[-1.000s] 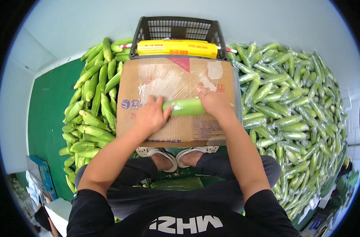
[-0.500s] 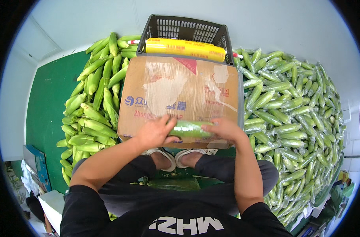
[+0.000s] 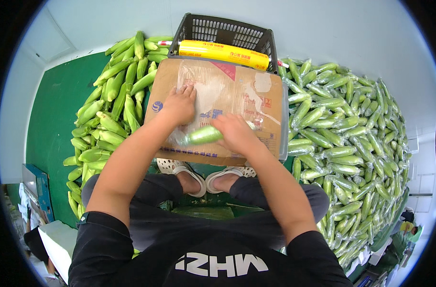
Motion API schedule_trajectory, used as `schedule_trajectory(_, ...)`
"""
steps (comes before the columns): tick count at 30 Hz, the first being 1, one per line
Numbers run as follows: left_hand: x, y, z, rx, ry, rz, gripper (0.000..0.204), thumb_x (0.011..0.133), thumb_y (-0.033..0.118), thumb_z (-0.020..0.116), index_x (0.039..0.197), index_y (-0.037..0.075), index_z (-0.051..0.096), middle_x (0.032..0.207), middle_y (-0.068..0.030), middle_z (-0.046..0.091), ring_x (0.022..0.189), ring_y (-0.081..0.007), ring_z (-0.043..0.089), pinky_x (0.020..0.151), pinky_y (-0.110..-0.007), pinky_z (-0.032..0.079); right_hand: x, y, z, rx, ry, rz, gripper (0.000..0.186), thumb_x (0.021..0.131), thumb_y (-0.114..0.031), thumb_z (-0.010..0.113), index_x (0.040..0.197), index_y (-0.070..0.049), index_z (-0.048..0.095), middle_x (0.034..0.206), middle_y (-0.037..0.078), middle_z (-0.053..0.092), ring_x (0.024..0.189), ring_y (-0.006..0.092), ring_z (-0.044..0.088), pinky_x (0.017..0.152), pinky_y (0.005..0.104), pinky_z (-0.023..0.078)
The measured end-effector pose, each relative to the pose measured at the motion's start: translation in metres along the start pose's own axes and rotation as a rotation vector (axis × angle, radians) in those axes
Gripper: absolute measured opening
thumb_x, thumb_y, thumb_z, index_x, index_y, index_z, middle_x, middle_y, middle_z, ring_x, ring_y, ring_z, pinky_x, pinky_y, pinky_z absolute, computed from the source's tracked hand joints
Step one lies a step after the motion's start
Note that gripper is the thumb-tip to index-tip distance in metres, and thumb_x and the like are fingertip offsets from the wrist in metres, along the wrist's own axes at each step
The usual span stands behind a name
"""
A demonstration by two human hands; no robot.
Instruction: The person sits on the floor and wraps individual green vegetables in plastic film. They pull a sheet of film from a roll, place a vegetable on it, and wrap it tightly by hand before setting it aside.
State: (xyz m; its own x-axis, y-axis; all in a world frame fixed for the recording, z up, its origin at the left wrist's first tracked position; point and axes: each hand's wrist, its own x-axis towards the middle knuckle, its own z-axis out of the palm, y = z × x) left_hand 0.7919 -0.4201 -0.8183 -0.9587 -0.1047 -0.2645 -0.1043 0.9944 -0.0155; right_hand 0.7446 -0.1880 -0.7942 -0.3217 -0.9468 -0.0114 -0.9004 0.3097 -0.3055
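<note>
Both hands are working one ear of corn on the cardboard sheet.

Your right hand (image 3: 234, 134) is gripping the corn ear (image 3: 203, 135), while your left hand (image 3: 179, 105) is pressing flat and open on the clear film (image 3: 203, 91) beyond it. The ear looks firm and light, the wrap slippery; holding around its middle seems safest.

A black plastic basket (image 3: 226, 32) stands beyond the hands. Unwrapped green corn (image 3: 114, 107) is piled to their left on a green floor mat (image 3: 53, 115). Film-wrapped corn (image 3: 352, 138) is piled to their right.
</note>
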Motion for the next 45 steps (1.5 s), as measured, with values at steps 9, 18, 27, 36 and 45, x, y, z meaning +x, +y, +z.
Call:
schedule_trajectory(9, -0.048, 0.039, -0.005, -0.332, 0.285, 0.207, 0.046, 0.089, 0.033, 0.069, 0.120, 0.000, 0.061, 0.123, -0.0174, 0.065, 0.112, -0.0368, 0.064, 0.097, -0.048, 0.050, -0.141, -0.054, 0.038, 0.734, -0.567, 0.281, 0.060, 0.089, -0.050, 0.072, 0.128, -0.005, 0.062, 0.114, 0.020, 0.069, 0.107, 0.0360, 0.068, 0.094, 0.0459, 0.052)
schedule_trajectory(18, -0.100, 0.038, 0.032, -0.821, -0.377, 0.481, 0.050, 0.095, 0.049, 0.065, 0.113, 0.003, 0.068, 0.101, -0.0210, 0.069, 0.101, -0.0422, 0.066, 0.088, -0.049, 0.052, -0.129, -0.001, -0.016, 1.244, -0.362, 0.631, 0.063, 0.097, -0.024, 0.071, 0.151, -0.003, 0.045, 0.131, 0.015, 0.064, 0.104, 0.0233, 0.069, 0.073, 0.0330, 0.060)
schedule_trajectory(27, -0.091, 0.013, -0.002, -0.688, 0.113, 0.072, 0.052, 0.100, 0.053, 0.053, 0.114, 0.009, 0.076, 0.087, -0.0239, 0.072, 0.084, -0.0439, 0.070, 0.081, -0.054, 0.054, -0.097, -0.045, -0.024, 0.598, 0.068, 0.423, 0.058, 0.091, -0.036, 0.078, 0.136, -0.003, 0.059, 0.109, 0.014, 0.073, 0.096, 0.0254, 0.071, 0.090, 0.0373, 0.054)
schedule_trajectory(36, -0.112, -0.241, 0.241, 0.015, -0.214, -0.592, 0.046, 0.088, 0.023, 0.069, 0.130, 0.008, 0.066, 0.141, -0.0171, 0.056, 0.129, -0.0346, 0.056, 0.107, -0.049, 0.049, -0.184, 0.197, -0.107, 1.213, 0.537, 1.433, 0.055, 0.103, -0.043, 0.063, 0.136, -0.002, 0.050, 0.081, 0.008, 0.064, 0.051, 0.0095, 0.046, 0.044, 0.0211, 0.039)
schedule_trajectory(45, -0.132, -0.182, 0.241, 0.329, -0.361, -0.354, 0.043, 0.096, 0.026, 0.061, 0.138, 0.019, 0.063, 0.143, -0.0050, 0.051, 0.141, -0.0279, 0.041, 0.122, -0.065, 0.020, -0.212, 0.210, -0.105, 1.085, 1.062, 1.071, 0.049, 0.106, -0.020, 0.055, 0.150, -0.002, 0.042, 0.112, 0.010, 0.071, 0.086, 0.0173, 0.068, 0.072, 0.0304, 0.054)
